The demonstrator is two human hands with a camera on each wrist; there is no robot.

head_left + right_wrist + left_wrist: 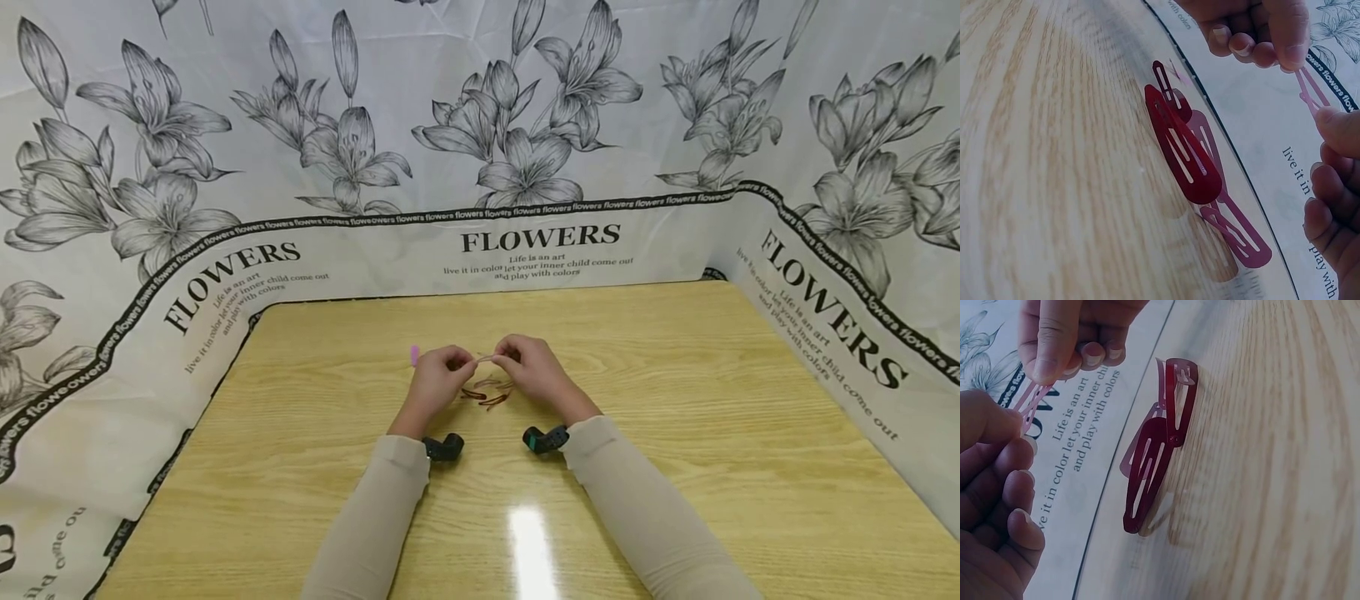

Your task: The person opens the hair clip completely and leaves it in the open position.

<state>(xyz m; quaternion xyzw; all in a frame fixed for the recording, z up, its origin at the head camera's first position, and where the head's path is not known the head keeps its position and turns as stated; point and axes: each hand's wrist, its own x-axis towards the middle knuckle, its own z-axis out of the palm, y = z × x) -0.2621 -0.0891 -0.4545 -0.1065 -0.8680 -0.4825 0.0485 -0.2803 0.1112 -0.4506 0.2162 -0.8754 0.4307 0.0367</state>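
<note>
A pale pink snap hair clip [486, 358] is stretched between my two hands above the table. The thumb and forefinger of my left hand [442, 375] pinch one end of it. At the other end, my right hand [534, 367] pinches it the same way. Both wrist views show the pink clip [1033, 403] tilted, its slim arms visible between the fingertips. Below the hands lie dark red snap clips [1202, 186], overlapping one another. Beside them are mauve-pink clips [1260, 255], partly covered by the red ones. A beige clip-like shape [1222, 265] is hard to make out.
A small bright pink piece [414, 355] lies just beyond my left hand; its kind cannot be told. The wooden table [300, 467] is bordered at the back and sides by white cloth [375, 258] printed with flowers and lettering.
</note>
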